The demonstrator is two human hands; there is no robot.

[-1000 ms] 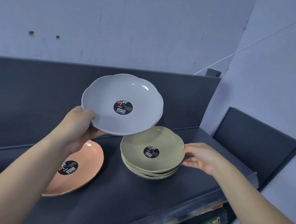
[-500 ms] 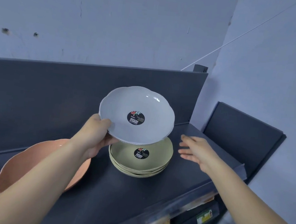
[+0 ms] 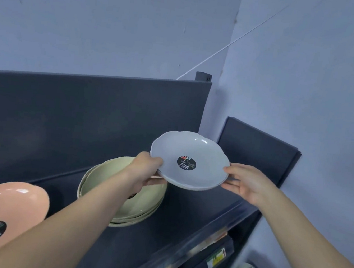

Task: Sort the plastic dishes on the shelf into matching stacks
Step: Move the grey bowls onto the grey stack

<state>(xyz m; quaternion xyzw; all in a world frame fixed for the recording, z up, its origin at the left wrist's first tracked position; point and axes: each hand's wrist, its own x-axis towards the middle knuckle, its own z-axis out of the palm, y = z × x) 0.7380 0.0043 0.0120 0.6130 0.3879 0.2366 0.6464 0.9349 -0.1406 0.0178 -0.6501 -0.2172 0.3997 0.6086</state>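
Note:
A grey scalloped plate (image 3: 200, 156) with a round black label is held in the air over the right end of the dark shelf (image 3: 196, 214). My left hand (image 3: 146, 170) grips its left rim, thumb on top. My right hand (image 3: 247, 182) holds its right rim, thumb on top and fingers beneath. More than one grey plate may be in this grip; the edges are blurred. A stack of green plates (image 3: 142, 204) rests on the shelf, partly behind my left forearm. An orange plate (image 3: 8, 208) with the same label lies at the far left.
The shelf's dark back panel (image 3: 85, 120) rises behind the plates, and a dark side panel (image 3: 257, 151) closes the right end. Price labels (image 3: 215, 260) run along the front edge. A pale wall stands behind and to the right.
The grey plate has moved right, off the green stack and toward the shelf's right end. My right hand, free before, has taken hold of its right rim.

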